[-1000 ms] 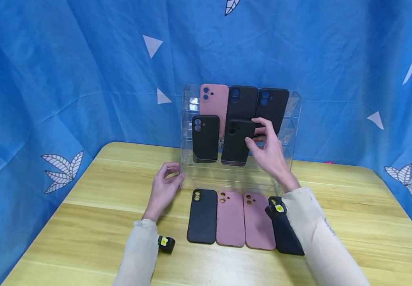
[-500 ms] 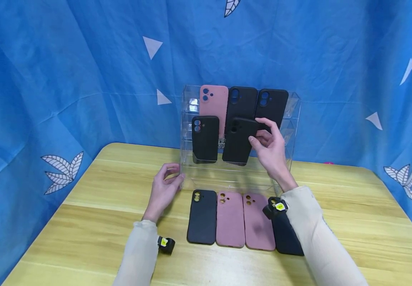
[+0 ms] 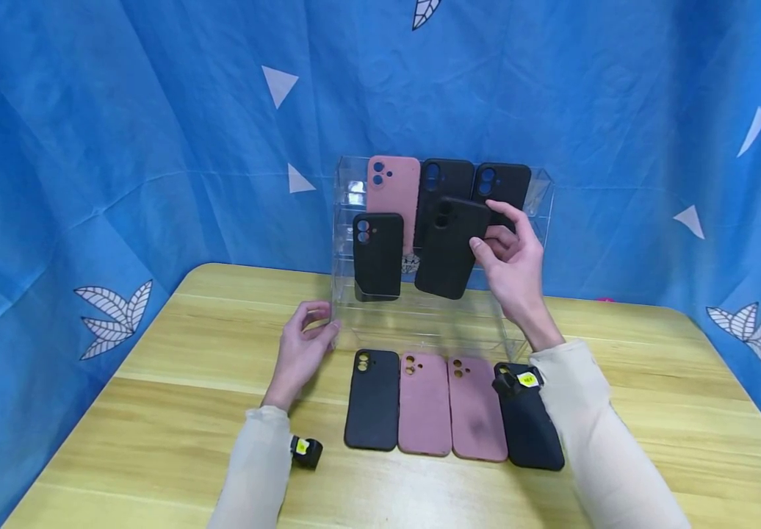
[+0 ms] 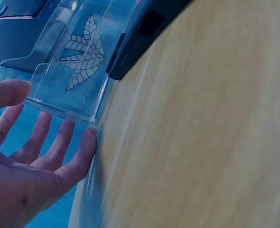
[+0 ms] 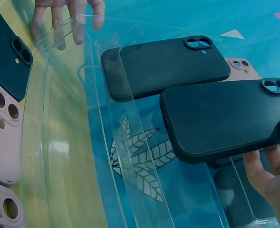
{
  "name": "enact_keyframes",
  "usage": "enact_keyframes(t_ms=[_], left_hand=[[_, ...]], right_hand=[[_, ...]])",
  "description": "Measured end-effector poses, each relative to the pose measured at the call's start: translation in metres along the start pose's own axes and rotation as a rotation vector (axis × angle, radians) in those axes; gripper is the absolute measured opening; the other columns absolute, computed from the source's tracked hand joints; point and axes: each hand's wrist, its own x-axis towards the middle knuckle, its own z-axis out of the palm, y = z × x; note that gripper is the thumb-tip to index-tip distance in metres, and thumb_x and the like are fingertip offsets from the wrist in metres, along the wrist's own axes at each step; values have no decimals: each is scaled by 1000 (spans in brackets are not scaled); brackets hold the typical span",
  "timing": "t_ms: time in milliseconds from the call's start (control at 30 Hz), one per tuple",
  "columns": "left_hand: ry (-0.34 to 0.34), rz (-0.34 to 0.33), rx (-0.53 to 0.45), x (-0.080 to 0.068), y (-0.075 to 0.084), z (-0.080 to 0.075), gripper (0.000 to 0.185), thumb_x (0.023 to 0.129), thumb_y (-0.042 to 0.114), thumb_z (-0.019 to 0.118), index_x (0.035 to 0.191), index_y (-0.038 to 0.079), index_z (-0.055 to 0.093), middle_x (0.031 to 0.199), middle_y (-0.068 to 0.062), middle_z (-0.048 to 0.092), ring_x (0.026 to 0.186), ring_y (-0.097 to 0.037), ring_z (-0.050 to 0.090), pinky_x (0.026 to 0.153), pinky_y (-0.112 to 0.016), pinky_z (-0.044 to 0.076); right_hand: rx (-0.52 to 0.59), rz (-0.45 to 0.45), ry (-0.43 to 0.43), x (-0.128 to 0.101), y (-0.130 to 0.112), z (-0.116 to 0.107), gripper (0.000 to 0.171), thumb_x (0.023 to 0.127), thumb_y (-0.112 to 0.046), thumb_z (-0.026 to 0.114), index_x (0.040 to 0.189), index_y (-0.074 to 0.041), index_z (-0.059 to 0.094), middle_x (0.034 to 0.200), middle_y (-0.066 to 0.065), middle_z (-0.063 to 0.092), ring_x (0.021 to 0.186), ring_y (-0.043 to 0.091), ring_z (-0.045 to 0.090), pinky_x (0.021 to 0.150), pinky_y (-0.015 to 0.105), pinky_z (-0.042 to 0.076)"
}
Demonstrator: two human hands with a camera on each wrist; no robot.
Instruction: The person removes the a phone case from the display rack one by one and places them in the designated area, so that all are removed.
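A black phone case (image 3: 449, 247), tilted and raised before the middle tier of a clear acrylic display stand (image 3: 542, 202), is pinched by the right hand (image 3: 516, 268), while the stand's left edge is touched by the relaxed, open-fingered left hand (image 3: 303, 349) on the worktop (image 3: 156, 411).

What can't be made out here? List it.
- Rightmost black case on the table: camera end hidden in the head view by the right wrist camera.
- Black case in the right hand: its inner side faces away in every view.
- Left hand: palm cut off by the left wrist view's edge.
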Motion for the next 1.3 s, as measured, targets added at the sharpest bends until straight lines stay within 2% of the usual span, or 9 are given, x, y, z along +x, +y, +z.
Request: enact_keyframes(t_ms=[233, 733, 967, 1300], left_hand=[[1, 3, 0, 0, 1, 0, 36, 98, 10, 66, 132, 12, 58, 134, -14, 59, 115, -32, 66, 79, -34, 59], [3, 12, 4, 0, 1, 0, 35, 97, 11, 67, 131, 12, 58, 133, -14, 60, 113, -32, 67, 78, -34, 60], [7, 7, 7, 0, 0, 0, 35, 97, 11, 67, 131, 12, 58, 134, -15, 60, 116, -33, 67, 78, -34, 60], [2, 1, 2, 0, 1, 0, 35, 97, 12, 67, 131, 12, 58, 134, -14, 59, 117, -33, 66, 81, -36, 61]], right_hand=[[-15, 31, -10, -8, -2, -7, 55, 94, 8, 64, 145, -8, 52, 93, -2, 69, 77, 10, 70, 65, 20, 58], [-68, 71, -9, -24, -6, -26, 58, 94, 7, 65, 148, -6, 50, 92, -5, 69, 76, 6, 73, 64, 19, 60], [-64, 97, -13, -32, -7, -35, 58, 93, 6, 67, 147, -6, 51, 89, -5, 67, 69, 6, 70, 61, 19, 59], [-43, 135, -45, -43, -7, -49, 58, 93, 6, 68, 147, -7, 53, 89, -5, 68, 73, 6, 72, 63, 20, 61]])
